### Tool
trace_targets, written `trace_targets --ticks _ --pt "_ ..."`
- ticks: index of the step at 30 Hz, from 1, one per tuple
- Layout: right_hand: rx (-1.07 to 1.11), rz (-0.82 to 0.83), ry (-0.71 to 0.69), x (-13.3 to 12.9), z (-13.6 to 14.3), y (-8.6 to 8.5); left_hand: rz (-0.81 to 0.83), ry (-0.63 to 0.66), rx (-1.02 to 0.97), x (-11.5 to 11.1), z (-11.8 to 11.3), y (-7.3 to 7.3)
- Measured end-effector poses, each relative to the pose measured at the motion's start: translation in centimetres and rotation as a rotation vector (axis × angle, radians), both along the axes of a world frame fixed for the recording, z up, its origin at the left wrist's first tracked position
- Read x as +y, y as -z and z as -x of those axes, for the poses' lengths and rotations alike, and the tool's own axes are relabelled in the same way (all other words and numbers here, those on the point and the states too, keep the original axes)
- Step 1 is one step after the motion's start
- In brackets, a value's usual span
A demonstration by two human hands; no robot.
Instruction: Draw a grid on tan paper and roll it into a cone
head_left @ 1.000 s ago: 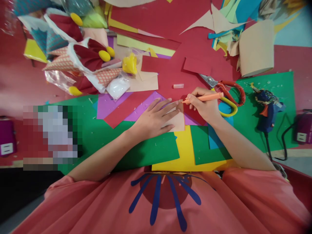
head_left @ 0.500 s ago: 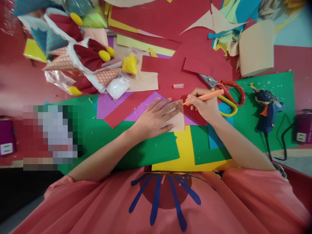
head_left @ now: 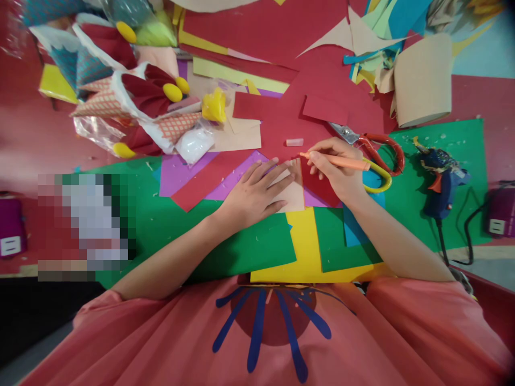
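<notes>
My left hand [head_left: 259, 187] lies flat with its fingers spread, pressing on a small beige sheet of paper [head_left: 295, 195]. An orange marker [head_left: 341, 161] is gripped in my right hand [head_left: 336, 166], its tip pointing left near the sheet's upper right corner. The marker's pink cap [head_left: 294, 142] lies loose on red paper just above. Right beside my right hand rest scissors with red handles [head_left: 396, 155], and a yellow handle loop [head_left: 382, 179] shows partly behind that hand. Purple paper [head_left: 175, 171] and a red strip [head_left: 197, 190] lie under and left of my left hand.
A blue glue gun [head_left: 442, 193] with a black cord lies to the right on green sheets [head_left: 462, 225]. Checkered cones with red and white trim [head_left: 140, 102] crowd the upper left. A beige paper cup shape [head_left: 424, 80] and paper scraps [head_left: 330, 40] fill the back.
My right hand has shifted slightly up, lifting the marker tip from the sheet's right edge to above its corner. An orange line now shows along that edge. The sheet has moved up slightly.
</notes>
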State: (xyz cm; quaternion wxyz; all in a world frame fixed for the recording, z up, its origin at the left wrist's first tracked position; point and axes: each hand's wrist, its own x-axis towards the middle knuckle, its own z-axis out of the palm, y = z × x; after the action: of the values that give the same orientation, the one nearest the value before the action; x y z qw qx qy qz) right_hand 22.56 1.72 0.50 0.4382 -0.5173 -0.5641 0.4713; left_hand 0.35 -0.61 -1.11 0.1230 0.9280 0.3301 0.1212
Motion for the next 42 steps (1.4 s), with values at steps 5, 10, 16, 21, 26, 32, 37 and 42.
trace_targets --ticks 5,10,16,21,26,32,37,42 --pt "-0.076 0.002 -0.010 -0.03 -0.07 0.05 -0.051 0.014 0.001 0.02 -0.02 -0.01" --pt "-0.144 -0.010 -0.019 0.04 -0.06 -0.05 -0.037 0.011 -0.003 0.03 -0.02 0.06" --pt "-0.152 -0.014 -0.008 0.09 0.23 -0.40 -0.001 0.002 -0.004 0.01 -0.02 0.09" --pt "-0.147 -0.001 -0.020 0.10 0.12 -0.23 0.005 -0.005 -0.004 -0.02 -0.05 0.08" --pt "-0.128 0.021 -0.024 0.13 0.05 -0.15 0.001 -0.010 -0.008 -0.06 -0.09 0.07" --pt "-0.183 -0.005 -0.037 0.01 0.06 -0.45 0.047 -0.011 0.003 -0.04 -0.08 -0.04" --pt "-0.191 -0.009 -0.056 0.01 0.05 -0.56 0.047 -0.013 0.006 -0.02 -0.03 -0.03" --pt "-0.149 0.010 -0.057 0.10 0.13 -0.62 0.021 -0.016 -0.017 -0.04 -0.05 0.16"
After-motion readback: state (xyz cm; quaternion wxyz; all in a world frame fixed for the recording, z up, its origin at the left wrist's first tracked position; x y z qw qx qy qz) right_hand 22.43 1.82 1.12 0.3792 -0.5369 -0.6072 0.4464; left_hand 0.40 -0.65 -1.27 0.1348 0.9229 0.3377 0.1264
